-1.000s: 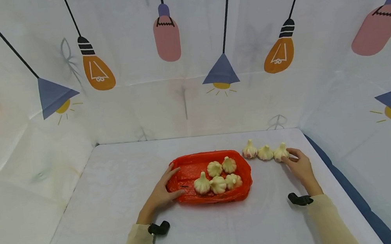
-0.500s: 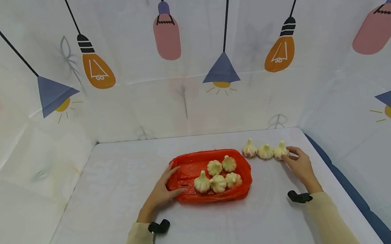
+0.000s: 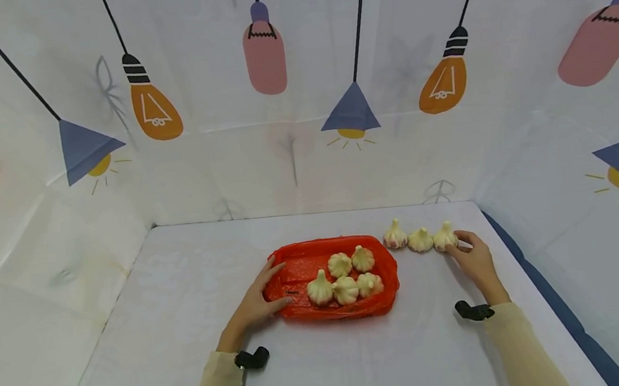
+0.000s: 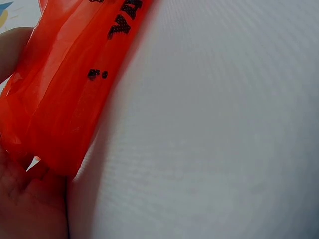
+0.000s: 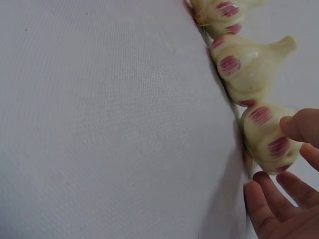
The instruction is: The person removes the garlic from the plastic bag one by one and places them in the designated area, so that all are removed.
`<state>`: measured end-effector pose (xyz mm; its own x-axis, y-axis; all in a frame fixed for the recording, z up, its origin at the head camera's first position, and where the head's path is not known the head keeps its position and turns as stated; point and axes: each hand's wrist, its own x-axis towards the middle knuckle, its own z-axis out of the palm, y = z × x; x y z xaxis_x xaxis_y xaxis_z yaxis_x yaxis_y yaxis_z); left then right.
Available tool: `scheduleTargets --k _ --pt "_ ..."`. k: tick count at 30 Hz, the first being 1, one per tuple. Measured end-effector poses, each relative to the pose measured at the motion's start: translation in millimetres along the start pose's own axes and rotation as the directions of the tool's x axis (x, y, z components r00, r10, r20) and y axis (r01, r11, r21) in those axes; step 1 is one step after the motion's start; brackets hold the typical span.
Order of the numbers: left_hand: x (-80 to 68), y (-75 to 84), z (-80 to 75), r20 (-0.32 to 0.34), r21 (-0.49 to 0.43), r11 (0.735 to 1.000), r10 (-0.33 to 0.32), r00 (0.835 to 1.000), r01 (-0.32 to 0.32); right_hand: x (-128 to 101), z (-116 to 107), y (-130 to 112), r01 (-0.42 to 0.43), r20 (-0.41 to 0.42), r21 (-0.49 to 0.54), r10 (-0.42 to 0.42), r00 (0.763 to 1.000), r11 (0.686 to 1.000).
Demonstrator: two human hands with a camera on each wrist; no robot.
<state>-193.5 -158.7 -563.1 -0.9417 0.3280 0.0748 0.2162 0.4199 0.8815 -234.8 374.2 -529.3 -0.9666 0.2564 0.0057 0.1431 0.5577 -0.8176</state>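
A tray wrapped in red plastic [image 3: 298,273] lies at mid-table in the head view, with several garlic bulbs [image 3: 345,290] in its middle and right part. My left hand [image 3: 253,304] grips the tray's left end, its thumb on the near side; the left wrist view shows the red plastic side [image 4: 70,84] against thumb and palm. To the right of the tray, three garlic bulbs stand in a row on the table. My right hand [image 3: 475,264] holds the rightmost garlic bulb [image 3: 445,237] between thumb and fingers. Purple streaks mark this bulb [image 5: 269,139] in the right wrist view.
Left of the held bulb stand the middle garlic bulb [image 3: 420,241] and the left garlic bulb [image 3: 395,234], close to the tray's far right corner. A white cloth covers the table [image 3: 359,362]. Behind it hangs a white sheet [image 3: 297,182] printed with lamps.
The view has tilted very slightly. Both hands, the tray and the garlic bulbs stay where they were.
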Motion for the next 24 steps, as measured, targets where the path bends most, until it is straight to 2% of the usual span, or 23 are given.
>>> scheduleTargets --k 13,20,24 --pt "-0.9 2.4 -0.8 0.001 -0.013 1.0 -0.009 1.0 0.009 -8.5 -10.2 -3.5 0.034 0.004 -0.051 -0.034 0.999 0.998" --pt "-1.2 1.8 -0.8 0.003 -0.008 1.0 -0.006 1.0 0.007 -24.3 -17.0 -6.3 0.04 0.012 -0.065 -0.04 0.999 0.997" --pt "-0.7 1.2 -1.7 0.009 -0.01 1.0 -0.006 1.0 0.006 -32.7 -21.8 -11.4 0.074 0.008 -0.068 -0.073 0.997 0.995"
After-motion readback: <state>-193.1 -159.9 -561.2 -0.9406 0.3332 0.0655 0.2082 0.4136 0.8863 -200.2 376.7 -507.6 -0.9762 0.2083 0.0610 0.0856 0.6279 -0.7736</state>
